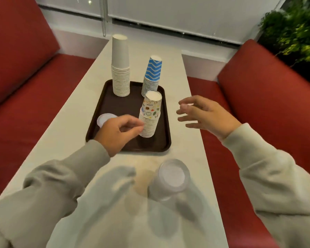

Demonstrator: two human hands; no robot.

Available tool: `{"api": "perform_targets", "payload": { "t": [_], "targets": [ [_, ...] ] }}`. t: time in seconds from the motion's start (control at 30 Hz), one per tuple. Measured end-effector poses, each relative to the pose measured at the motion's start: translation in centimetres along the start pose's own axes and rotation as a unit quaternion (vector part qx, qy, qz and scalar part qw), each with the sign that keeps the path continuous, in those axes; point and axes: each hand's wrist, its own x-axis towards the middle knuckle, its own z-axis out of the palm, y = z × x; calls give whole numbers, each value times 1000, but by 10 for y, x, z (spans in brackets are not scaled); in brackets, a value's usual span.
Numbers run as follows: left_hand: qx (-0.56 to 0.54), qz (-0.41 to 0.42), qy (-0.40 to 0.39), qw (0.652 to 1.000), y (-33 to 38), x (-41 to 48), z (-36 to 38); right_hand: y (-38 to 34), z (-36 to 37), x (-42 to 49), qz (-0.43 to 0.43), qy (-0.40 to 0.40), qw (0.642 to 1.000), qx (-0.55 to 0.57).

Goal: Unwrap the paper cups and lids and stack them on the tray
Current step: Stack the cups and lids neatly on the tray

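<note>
A dark brown tray [115, 104] lies on the white table. Three upside-down cup stacks stand on it: plain white cups [120, 68] at the back left, blue zigzag cups [152, 76] at the back right, cartoon-print cups [150, 115] nearer me. A white lid [105, 118] rests at the tray's left edge. My left hand [117, 133] hovers over the tray with fingers curled, fingertips touching the cartoon stack's left side. My right hand [207, 114] floats open to the right of the tray, holding nothing. A stack of lids [170, 179] in clear wrap stands on the table near me, blurred.
Red padded benches [268, 97] flank the narrow white table [75, 97] on both sides. A window with a white blind runs along the back, and a green plant [293, 33] fills the upper right corner.
</note>
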Motion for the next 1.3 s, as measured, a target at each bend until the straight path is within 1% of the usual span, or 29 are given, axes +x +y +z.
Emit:
{"api": "perform_targets", "payload": {
  "t": [0.07,0.2,0.27,0.37,0.4,0.47,0.57,0.67,0.83,0.9,1.1,1.3],
  "targets": [
    [-26,-31,-56,998,-18,-23,10,8,11,-35,-16,-3,1000,-2],
    [-1,-98,-171,980,-42,-63,30,35,40,-83,-33,-25,998,-38],
    [31,-115,-213,970,-48,-78,39,45,54,-99,-42,-35,996,-74],
    [96,-121,-253,955,-56,-91,56,54,75,-113,-82,-17,985,-148],
    [113,-119,-248,955,-57,-93,63,58,82,-114,-96,-10,981,-171],
    [153,-110,-209,959,-58,-94,78,66,94,-114,-107,10,974,-200],
    [227,-120,-151,955,-56,-97,96,75,103,-113,-96,55,971,-211],
    [236,-130,-122,955,-65,-101,102,79,106,-112,-80,68,972,-210],
    [249,-111,-84,959,-64,-101,110,80,112,-113,-63,84,973,-205],
    [271,-97,-82,954,-55,-100,110,79,115,-114,-50,86,975,-197],
    [287,-102,-94,948,-47,-103,93,72,126,-112,-48,86,978,-181],
    [232,-126,-77,961,-43,-101,61,66,145,-88,-100,75,978,-167]
  ]
}}
